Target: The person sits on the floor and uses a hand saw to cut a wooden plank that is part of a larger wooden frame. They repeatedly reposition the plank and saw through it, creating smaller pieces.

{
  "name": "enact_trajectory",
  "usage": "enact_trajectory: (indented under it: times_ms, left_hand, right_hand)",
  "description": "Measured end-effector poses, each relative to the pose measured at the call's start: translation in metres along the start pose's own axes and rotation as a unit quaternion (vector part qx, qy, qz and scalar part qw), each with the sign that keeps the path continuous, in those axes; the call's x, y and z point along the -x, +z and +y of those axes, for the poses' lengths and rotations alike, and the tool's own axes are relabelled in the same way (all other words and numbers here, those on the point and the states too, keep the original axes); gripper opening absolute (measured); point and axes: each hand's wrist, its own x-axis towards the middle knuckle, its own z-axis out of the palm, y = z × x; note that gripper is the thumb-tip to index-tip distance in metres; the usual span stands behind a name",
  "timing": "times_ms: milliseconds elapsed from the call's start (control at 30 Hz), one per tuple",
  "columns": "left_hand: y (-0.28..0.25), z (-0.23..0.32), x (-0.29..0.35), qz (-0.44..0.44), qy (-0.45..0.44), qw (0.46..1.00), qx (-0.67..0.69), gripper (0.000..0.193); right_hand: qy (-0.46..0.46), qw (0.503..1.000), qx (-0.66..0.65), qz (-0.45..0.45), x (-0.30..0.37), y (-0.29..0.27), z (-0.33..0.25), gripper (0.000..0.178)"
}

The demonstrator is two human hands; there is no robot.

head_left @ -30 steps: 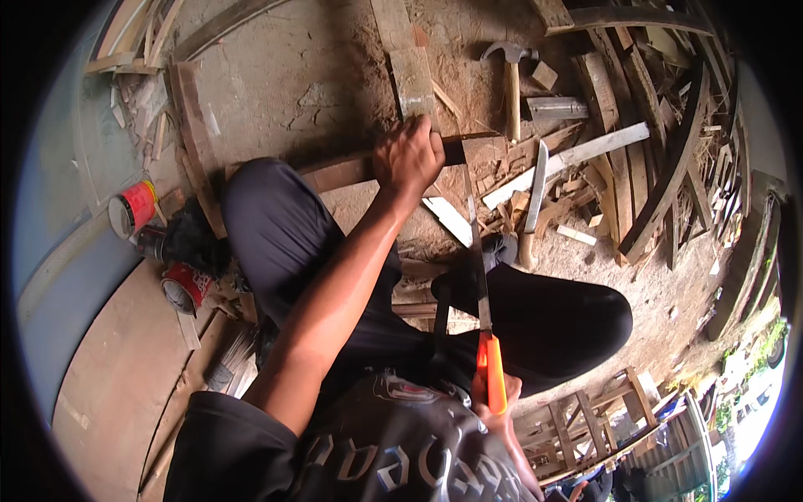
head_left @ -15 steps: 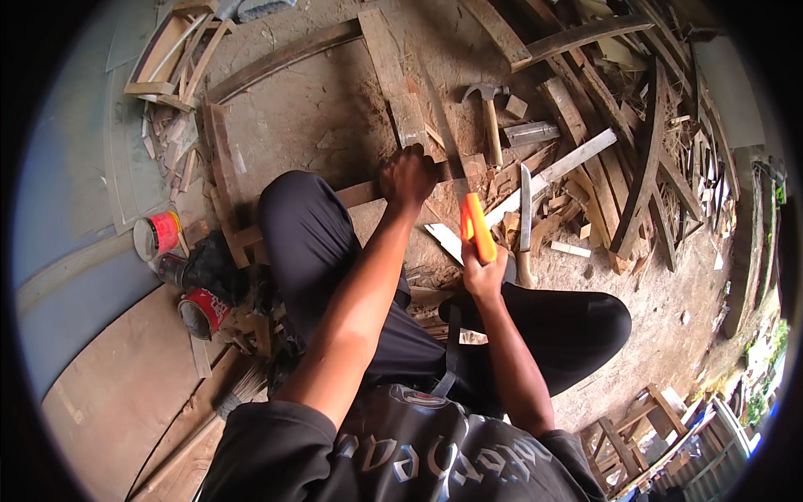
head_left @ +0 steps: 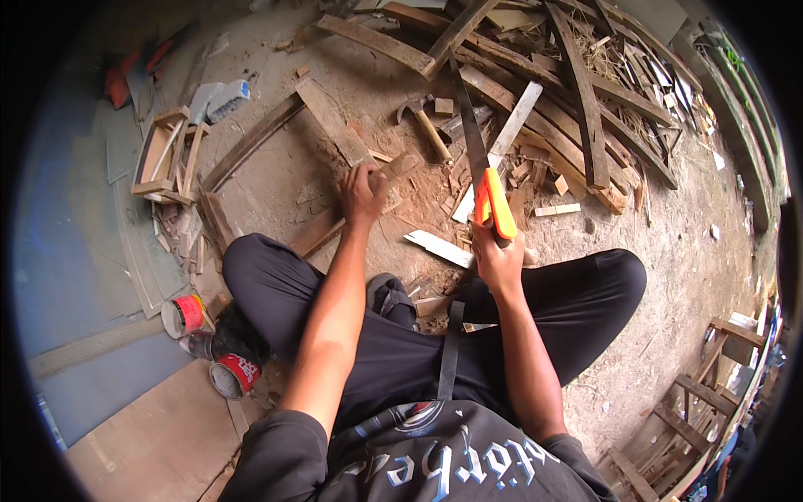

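Observation:
My right hand is wrapped around the orange handle of a handsaw. Its long dark blade points away from me, to the right of the wooden bar and apart from it. My left hand grips a wooden bar that belongs to a rough rectangular wooden frame on the ground. The bar's end sticks out to the right of my fingers. A claw hammer lies on the dirt beyond the bar, and a pale wood strip lies between my hands and my legs.
A big heap of old planks fills the far right. Offcuts and sawdust cover the ground beside the saw. At the left stand red cans and a small wooden crate. More timber is at the lower right.
The saw has come away from the bar's end; its blade now shows at full length, pointing up and away. My left hand stays on the wood. The whole view has shifted.

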Motion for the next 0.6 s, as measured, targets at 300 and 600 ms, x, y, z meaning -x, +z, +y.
enact_trajectory:
  times_ms: [300, 600]
  left_hand:
    - [-0.012, -0.006, -0.004, -0.147, -0.071, 0.986, 0.046, 0.049]
    - [-0.025, -0.038, -0.014, -0.181, -0.146, 0.968, -0.094, 0.070]
  right_hand:
    - [0.015, 0.998, 0.059, -0.002, 0.021, -0.013, 0.002, 0.027]
    - [0.000, 0.994, 0.086, -0.062, 0.062, -0.020, 0.005, 0.025]
